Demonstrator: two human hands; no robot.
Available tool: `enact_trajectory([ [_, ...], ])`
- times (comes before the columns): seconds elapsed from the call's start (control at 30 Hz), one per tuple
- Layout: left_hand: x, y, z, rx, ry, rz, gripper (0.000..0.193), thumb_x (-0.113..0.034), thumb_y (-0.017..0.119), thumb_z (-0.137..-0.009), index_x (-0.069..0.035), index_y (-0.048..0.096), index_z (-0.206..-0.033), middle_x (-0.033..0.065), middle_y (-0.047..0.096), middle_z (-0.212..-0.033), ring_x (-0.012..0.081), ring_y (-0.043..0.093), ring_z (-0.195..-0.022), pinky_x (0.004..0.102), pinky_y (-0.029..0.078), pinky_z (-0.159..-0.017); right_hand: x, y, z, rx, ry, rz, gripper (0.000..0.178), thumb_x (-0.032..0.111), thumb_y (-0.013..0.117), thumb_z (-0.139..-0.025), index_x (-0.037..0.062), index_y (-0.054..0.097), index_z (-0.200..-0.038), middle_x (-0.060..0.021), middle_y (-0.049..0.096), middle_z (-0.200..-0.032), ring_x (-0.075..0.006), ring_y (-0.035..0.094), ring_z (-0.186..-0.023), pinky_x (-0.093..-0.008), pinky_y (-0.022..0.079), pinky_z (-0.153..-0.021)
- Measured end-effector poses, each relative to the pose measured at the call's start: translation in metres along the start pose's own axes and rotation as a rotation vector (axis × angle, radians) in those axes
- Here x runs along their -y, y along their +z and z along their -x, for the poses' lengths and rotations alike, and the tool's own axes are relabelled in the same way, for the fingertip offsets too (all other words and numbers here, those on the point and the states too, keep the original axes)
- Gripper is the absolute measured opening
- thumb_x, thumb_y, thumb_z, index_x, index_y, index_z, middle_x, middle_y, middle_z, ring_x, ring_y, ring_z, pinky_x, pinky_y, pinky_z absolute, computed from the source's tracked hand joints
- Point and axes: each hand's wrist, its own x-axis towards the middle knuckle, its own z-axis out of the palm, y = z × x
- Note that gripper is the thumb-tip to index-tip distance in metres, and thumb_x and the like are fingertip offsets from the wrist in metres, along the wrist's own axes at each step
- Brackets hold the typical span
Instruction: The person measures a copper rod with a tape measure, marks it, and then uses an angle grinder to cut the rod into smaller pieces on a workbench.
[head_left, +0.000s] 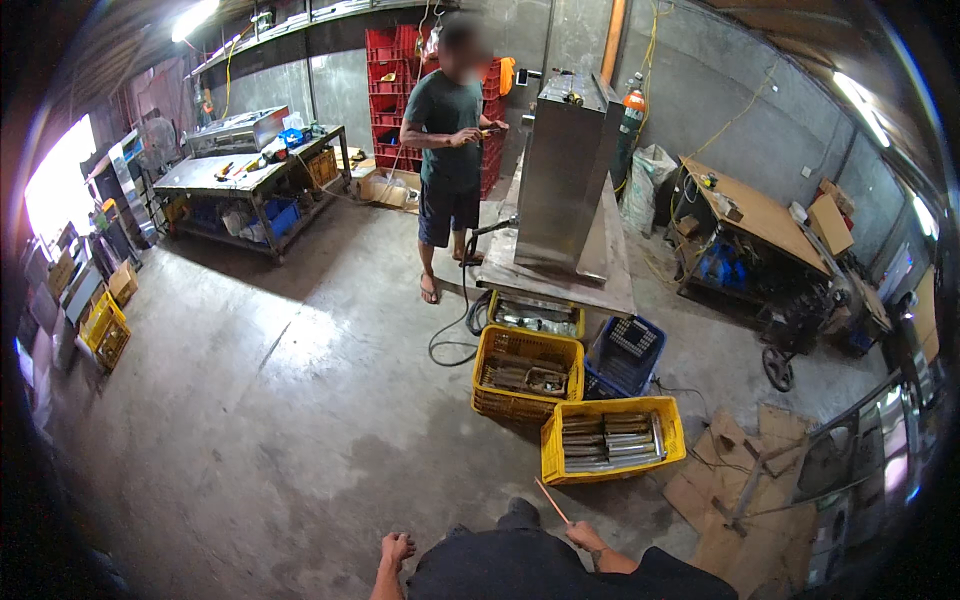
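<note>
My right hand is closed around one end of a thin copper-coloured rod, which points up and to the left. The rod's tip is near a yellow crate filled with metal tubes or bars. On the other side of my body, my left hand hangs low over the floor with its fingers curled in, and nothing shows in it. Below, my dark clothing and the toe of a dark shoe are visible between the hands.
More yellow crates and a blue crate stand ahead. Behind them a tall metal cabinet rests on a worktable, with a person beside it. A cable loops on the floor. Flattened cardboard lies at right.
</note>
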Motion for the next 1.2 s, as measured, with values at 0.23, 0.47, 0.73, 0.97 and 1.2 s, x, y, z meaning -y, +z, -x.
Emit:
enact_trajectory([
  [0.23,0.046,-0.017,0.027,-0.024,-0.109,-0.140,0.027,-0.009,0.054,-0.100,0.010,0.066,-0.117,0.0183,0.073,-0.090,0.0295,0.072,-0.072,0.0380,0.057,-0.062,0.002,0.015,-0.005,-0.041,-0.050,0.061,0.054,0.042,0.046,-0.108,-0.0049,0.071,-0.098,-0.0132,0.067,-0.077,-0.0258,0.062,-0.062,-0.0436,0.047,-0.059],
  [0.47,0.078,-0.024,0.013,-0.041,-0.149,0.035,0.029,-0.011,0.057,-0.099,0.011,0.065,-0.116,0.0180,0.072,-0.089,0.0307,0.072,-0.077,0.0419,0.059,-0.067,0.029,0.019,-0.028,-0.113,-0.181,-0.005,0.051,0.044,0.048,-0.105,0.0022,0.077,-0.102,-0.0154,0.074,-0.086,-0.0259,0.069,-0.067,-0.0404,0.052,-0.059],
  [0.73,-0.014,-0.001,0.007,-0.047,0.302,0.254,0.022,-0.015,0.062,-0.098,0.006,0.062,-0.090,0.0107,0.062,-0.077,0.0202,0.058,-0.062,0.0386,0.046,-0.056,0.134,-0.015,0.013,0.018,-0.458,-0.203,0.041,0.041,0.050,-0.107,0.0060,0.071,-0.112,-0.0010,0.062,-0.077,-0.0110,0.052,-0.057,-0.0289,0.043,-0.050],
  [0.97,-0.228,0.033,0.112,0.150,0.674,0.356,0.043,-0.026,0.065,-0.105,0.004,0.060,-0.135,0.0145,0.069,-0.124,0.0207,0.068,-0.105,0.0359,0.055,-0.093,0.213,-0.077,0.150,0.407,-0.707,-0.426,0.038,0.046,0.056,-0.107,0.0106,0.069,-0.108,0.0067,0.052,-0.075,-0.0063,0.047,-0.062,-0.0228,0.037,-0.055],
  [1.2,-0.310,0.044,0.192,0.200,0.893,0.332,0.059,-0.031,0.065,-0.106,-0.002,0.046,-0.153,0.0163,0.066,-0.136,0.0213,0.066,-0.115,0.0377,0.054,-0.101,0.228,-0.086,0.188,0.399,-0.815,-0.316,0.039,0.044,0.057,-0.108,0.0082,0.072,-0.108,0.0047,0.055,-0.081,-0.0069,0.050,-0.074,-0.0237,0.041,-0.067],
])
